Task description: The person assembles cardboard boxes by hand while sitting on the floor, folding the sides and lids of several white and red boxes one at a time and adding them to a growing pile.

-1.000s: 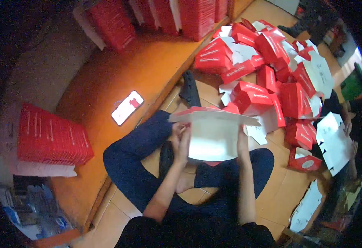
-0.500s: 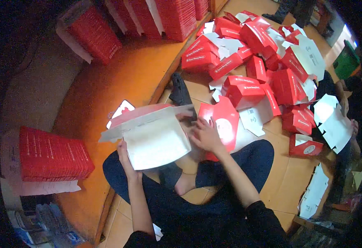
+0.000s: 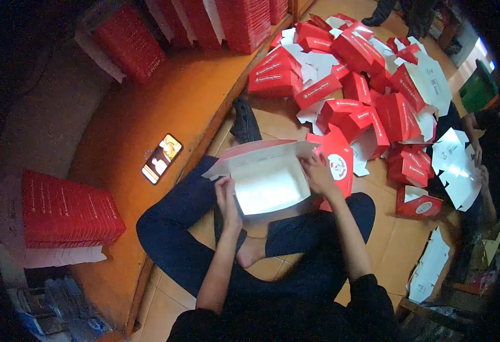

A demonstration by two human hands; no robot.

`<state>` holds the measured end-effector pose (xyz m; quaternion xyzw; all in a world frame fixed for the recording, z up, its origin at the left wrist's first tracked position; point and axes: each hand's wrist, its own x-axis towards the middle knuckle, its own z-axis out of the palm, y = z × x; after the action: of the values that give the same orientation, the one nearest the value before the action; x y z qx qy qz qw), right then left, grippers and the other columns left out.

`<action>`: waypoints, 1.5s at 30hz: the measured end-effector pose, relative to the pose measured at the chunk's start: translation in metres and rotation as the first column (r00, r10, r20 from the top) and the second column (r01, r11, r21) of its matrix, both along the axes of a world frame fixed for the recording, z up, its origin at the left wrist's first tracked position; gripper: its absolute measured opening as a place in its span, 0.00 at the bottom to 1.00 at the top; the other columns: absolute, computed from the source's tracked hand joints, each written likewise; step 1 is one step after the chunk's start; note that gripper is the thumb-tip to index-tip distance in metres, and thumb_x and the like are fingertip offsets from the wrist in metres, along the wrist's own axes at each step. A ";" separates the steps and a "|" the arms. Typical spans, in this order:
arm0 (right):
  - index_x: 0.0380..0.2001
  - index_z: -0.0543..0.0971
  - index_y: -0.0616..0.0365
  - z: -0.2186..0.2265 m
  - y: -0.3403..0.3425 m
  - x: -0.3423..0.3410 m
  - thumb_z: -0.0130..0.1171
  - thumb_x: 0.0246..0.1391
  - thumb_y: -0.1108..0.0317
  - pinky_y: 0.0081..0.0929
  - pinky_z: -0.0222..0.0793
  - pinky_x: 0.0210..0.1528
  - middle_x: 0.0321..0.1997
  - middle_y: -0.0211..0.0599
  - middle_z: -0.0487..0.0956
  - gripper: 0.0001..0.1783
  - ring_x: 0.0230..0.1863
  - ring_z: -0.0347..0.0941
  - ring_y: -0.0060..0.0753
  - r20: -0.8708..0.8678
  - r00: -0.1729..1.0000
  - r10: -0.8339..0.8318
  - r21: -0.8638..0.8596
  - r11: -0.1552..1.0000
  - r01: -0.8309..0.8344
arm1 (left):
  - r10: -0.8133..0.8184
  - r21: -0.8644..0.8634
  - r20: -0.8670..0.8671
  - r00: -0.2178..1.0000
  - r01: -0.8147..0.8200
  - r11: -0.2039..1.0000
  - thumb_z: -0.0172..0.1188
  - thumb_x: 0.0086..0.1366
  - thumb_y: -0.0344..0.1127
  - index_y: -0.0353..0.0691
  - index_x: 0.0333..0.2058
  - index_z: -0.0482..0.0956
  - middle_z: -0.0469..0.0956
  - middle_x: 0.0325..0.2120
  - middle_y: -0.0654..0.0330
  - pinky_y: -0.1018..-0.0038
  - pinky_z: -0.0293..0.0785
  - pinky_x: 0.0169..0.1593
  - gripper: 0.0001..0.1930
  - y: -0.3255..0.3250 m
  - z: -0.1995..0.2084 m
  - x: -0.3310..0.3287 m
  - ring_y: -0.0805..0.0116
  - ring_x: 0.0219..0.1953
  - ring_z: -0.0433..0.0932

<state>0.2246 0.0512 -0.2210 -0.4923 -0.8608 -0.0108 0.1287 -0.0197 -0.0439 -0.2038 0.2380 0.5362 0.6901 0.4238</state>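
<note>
Above my crossed legs, a red paperboard box (image 3: pixel 271 192) with a white inside is held between both hands, its flap raised along the far side. My left hand (image 3: pixel 228 202) closes on the box's left wall, fingers at the near left corner. At the right end, my right hand (image 3: pixel 320 175) grips the right wall near the far corner; some of its fingers are hidden behind the board. Just beyond that hand lies another red box piece (image 3: pixel 341 149) with a round white emblem.
Folded red boxes (image 3: pixel 355 117) form a large heap at the far right. Stacks of flat red cartons (image 3: pixel 70 211) stand on the orange ledge (image 3: pixel 164 108), with a lit phone (image 3: pixel 163 159) near its edge. At right, another person's hands hold a white sheet (image 3: pixel 458 171).
The box has moved right, and its walls now stand up more squarely. My right hand has come onto its right end. The phone, partly covered before, shows whole.
</note>
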 end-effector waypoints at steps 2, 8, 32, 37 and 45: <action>0.33 0.79 0.55 0.001 0.005 0.017 0.49 0.48 0.71 0.47 0.47 0.64 0.50 0.36 0.73 0.10 0.57 0.63 0.42 -0.513 0.851 -0.115 -0.362 0.928 -0.092 | 0.031 -0.003 -0.101 0.994 -0.031 1.000 0.49 0.66 0.39 0.41 0.41 0.69 0.68 0.38 0.65 0.77 0.59 0.52 0.10 0.005 -0.024 0.002 0.73 0.44 0.66; 0.32 0.77 0.64 0.024 -0.043 -0.017 0.49 0.50 0.70 0.30 0.69 0.37 0.28 0.42 0.77 0.10 0.31 0.73 0.36 -0.720 0.288 -0.632 -0.664 0.748 -0.017 | -0.058 -0.116 -0.409 0.911 0.011 0.993 0.48 0.66 0.36 0.35 0.46 0.69 0.70 0.43 0.57 0.72 0.63 0.52 0.13 0.000 -0.032 0.000 0.66 0.47 0.69; 0.33 0.75 0.60 0.006 -0.032 -0.029 0.59 0.34 0.69 0.38 0.60 0.40 0.35 0.42 0.76 0.17 0.43 0.66 0.44 -0.076 0.905 -0.419 0.010 0.907 0.420 | -0.222 -0.273 -0.816 0.534 -0.019 0.962 0.57 0.54 0.34 0.31 0.35 0.73 0.74 0.26 0.44 0.59 0.70 0.34 0.13 -0.012 -0.065 0.027 0.47 0.29 0.75; 0.34 0.73 0.65 0.007 -0.033 -0.042 0.54 0.39 0.73 0.43 0.67 0.36 0.33 0.50 0.76 0.15 0.36 0.70 0.49 -0.133 0.900 -0.415 -0.008 0.909 0.417 | -0.178 -0.246 -0.815 0.552 -0.051 0.968 0.56 0.53 0.32 0.30 0.38 0.73 0.76 0.27 0.45 0.62 0.73 0.33 0.15 -0.016 -0.063 0.025 0.52 0.28 0.77; 0.28 0.75 0.66 -0.011 -0.026 -0.055 0.50 0.46 0.70 0.50 0.66 0.34 0.27 0.53 0.76 0.10 0.29 0.73 0.54 -0.124 0.943 -0.308 -0.011 0.951 0.309 | -0.101 -0.195 -0.718 0.688 -0.060 0.979 0.57 0.51 0.31 0.29 0.39 0.70 0.72 0.31 0.44 0.58 0.68 0.41 0.17 -0.025 -0.058 0.012 0.47 0.35 0.72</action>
<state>0.1693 0.0252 -0.2322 -0.6200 -0.7635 -0.0041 0.1807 -0.0076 -0.0686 -0.2616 0.4524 0.7246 0.4767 0.2075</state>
